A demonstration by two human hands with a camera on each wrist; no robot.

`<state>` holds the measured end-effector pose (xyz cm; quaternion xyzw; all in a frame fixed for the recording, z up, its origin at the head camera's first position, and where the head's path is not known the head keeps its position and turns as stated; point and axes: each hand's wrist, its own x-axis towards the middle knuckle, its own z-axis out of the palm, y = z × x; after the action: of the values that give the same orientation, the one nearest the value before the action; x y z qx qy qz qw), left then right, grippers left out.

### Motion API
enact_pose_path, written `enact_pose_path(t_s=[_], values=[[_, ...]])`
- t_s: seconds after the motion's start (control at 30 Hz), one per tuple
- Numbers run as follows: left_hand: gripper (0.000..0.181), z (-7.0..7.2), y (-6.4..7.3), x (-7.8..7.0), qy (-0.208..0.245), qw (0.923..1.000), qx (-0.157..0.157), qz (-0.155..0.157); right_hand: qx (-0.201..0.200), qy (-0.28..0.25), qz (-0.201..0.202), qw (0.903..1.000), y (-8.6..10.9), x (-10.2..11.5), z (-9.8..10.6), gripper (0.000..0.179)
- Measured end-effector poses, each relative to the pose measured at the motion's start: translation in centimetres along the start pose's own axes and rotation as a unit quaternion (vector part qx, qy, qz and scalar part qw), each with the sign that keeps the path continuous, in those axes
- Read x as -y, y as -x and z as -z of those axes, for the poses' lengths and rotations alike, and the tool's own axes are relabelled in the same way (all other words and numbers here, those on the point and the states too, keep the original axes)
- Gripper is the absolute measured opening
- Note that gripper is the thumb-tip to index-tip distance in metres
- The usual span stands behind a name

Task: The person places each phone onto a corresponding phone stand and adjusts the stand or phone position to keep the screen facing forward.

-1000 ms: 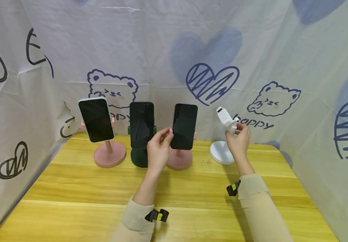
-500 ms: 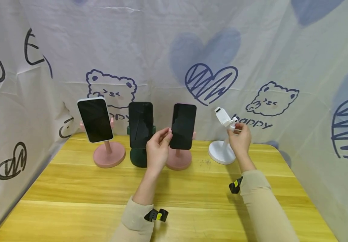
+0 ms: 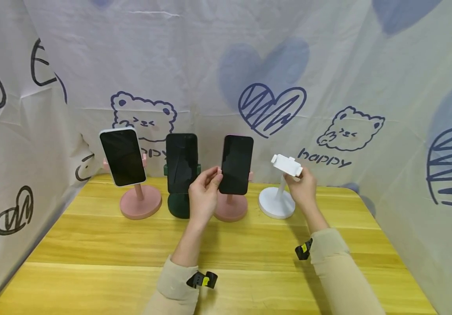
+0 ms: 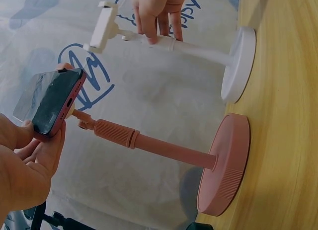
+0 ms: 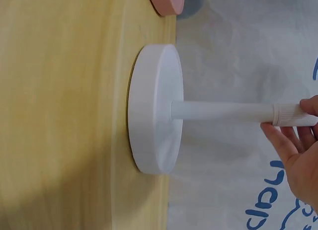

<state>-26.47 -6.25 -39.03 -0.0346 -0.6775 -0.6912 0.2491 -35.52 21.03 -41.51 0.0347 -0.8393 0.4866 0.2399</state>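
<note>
My left hand (image 3: 203, 192) pinches the left edge of a dark-screened phone (image 3: 237, 164), thumb in front and fingers behind. That phone sits in the clamp of a pink phone stand (image 4: 171, 150) with a ribbed collar and round base. My right hand (image 3: 304, 188) grips a white phone stand (image 5: 154, 111) by the ribbed collar (image 5: 293, 115) high on its pole. The white clamp (image 3: 286, 165) on top holds no phone and faces forward. The white round base (image 3: 276, 202) stands on the table, just right of the pink one.
To the left, a green phone stand (image 3: 179, 205) bears a dark phone (image 3: 182, 164), and another pink stand (image 3: 140, 203) bears a white-edged phone (image 3: 123, 156). The wooden table (image 3: 249, 271) reaches back to a printed cloth (image 3: 202, 65).
The white stand has turned and shifted left, its clamp swinging from side-on to facing forward, with my right hand along. My left hand keeps its hold on the phone.
</note>
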Motion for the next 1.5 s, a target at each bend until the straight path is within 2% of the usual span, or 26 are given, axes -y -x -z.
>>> enact_pose_path(t_s=[0.13, 0.3, 0.63, 0.77, 0.87, 0.93, 1.03, 1.13, 1.2, 1.27, 1.4, 1.5], values=[[0.029, -0.1, 0.1, 0.0, 0.0, 1.0, 0.0, 0.001, 0.022, -0.022, 0.031, 0.999, 1.0, 0.2, -0.1, 0.039], [0.029, -0.1, 0.1, 0.0, -0.001, 1.0, -0.002, 0.003, 0.042, -0.054, 0.043, 0.9967, 1.9, 0.5, -0.4, 0.039], [0.029, -0.3, 0.2, -0.2, -0.006, 1.0, -0.002, 0.006, 0.038, -0.081, 0.084, 0.9924, 3.4, 2.3, -0.6, 0.039], [0.03, -0.4, 0.4, -0.3, -0.019, 0.9998, 0.0, -0.007, 0.038, -0.081, 0.092, 0.9917, 3.6, 2.3, -0.6, 0.039], [0.032, -0.5, 0.6, -0.2, -0.047, 0.9986, -0.001, -0.023, 0.043, -0.077, 0.1, 0.9911, 3.3, 1.5, -0.7, 0.039], [0.035, -0.7, 0.9, -0.3, -0.077, 0.996, 0.0, -0.045, 0.047, -0.074, 0.112, 0.9899, 3.2, 1.1, -0.8, 0.038], [0.04, -0.9, 1.3, -0.5, -0.137, 0.9852, -0.008, -0.104, 0.05, -0.066, 0.132, 0.9878, 3.1, 0.9, -0.9, 0.037], [0.044, -1.2, 1.6, -1.0, -0.187, 0.9649, -0.036, -0.18, 0.05, -0.046, 0.141, 0.9877, 3.1, 1.0, -0.9, 0.037], [0.045, -1.5, 1.8, -1.3, -0.194, 0.952, -0.055, -0.23, 0.051, -0.033, 0.14, 0.9883, 3.1, 1.1, -0.9, 0.037], [0.044, -2.0, 2.0, -1.8, -0.187, 0.9425, -0.061, -0.27, 0.053, -0.024, 0.139, 0.9886, 3.1, 1.2, -0.9, 0.037], [0.042, -3.6, 2.3, -3.0, -0.178, 0.9276, -0.035, -0.327, 0.05, -0.023, 0.143, 0.9883, 3.1, 1.1, -1.0, 0.035], [0.038, -5.2, 2.3, -3.8, -0.177, 0.9221, 0.001, -0.344, 0.037, -0.017, 0.158, 0.9866, 3.1, 0.9, -1.1, 0.033]])
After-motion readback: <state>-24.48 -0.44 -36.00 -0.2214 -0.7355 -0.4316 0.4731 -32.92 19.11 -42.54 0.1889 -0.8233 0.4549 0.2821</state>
